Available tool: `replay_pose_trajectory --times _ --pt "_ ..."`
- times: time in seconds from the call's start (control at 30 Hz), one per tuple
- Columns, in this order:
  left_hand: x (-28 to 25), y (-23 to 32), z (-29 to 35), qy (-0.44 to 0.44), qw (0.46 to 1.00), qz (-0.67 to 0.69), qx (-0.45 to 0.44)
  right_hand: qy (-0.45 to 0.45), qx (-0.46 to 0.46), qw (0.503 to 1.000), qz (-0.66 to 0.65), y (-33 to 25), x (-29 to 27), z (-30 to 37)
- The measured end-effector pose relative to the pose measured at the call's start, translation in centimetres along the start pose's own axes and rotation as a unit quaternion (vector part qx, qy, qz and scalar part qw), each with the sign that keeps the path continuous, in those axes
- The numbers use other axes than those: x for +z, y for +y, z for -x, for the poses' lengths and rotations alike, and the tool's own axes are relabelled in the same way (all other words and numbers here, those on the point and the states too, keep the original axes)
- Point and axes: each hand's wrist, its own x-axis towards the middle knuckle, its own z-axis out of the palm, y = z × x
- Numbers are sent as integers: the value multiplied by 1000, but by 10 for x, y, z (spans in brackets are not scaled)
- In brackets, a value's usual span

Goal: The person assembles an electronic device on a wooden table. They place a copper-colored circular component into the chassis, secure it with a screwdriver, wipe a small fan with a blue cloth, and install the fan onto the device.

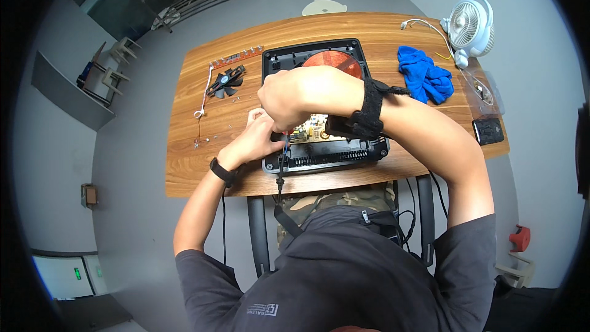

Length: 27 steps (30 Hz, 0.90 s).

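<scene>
An opened black appliance housing (322,158), like an induction cooker base, lies on the table in front of me. Its round copper coil (332,60) sits at the far side, partly behind my right arm. A circuit board (310,129) shows nearer to me. My right hand (286,97) is closed above the board's left side; a bit of red shows beneath it, but what it grips is hidden. My left hand (251,140) is at the housing's left edge, thumb and fingers bent around something I cannot make out. Near its thumb, a black power cord (280,178) runs down over the table edge.
Left of the housing lie a black fan (227,81), an orange circuit strip (236,57) with a white cable, and small loose screws. To the right are a blue cloth (424,75), a white desk fan (468,27) and a flat black object (488,130) on the wooden table (381,31).
</scene>
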Motion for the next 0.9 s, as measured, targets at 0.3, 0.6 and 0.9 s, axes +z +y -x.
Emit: replay_pose_trajectory --times 0.3,0.6,0.9 --pt "2 -6 -2 -10 999 -43 0 24 -34 999 -14 12 5 9" --pt "4 -9 -5 2 1000 -15 -4 8 -31 999 -4 12 -9 21" --pt "0 2 -4 9 1000 -23 -3 126 -40 990 -46 37 -40 52"
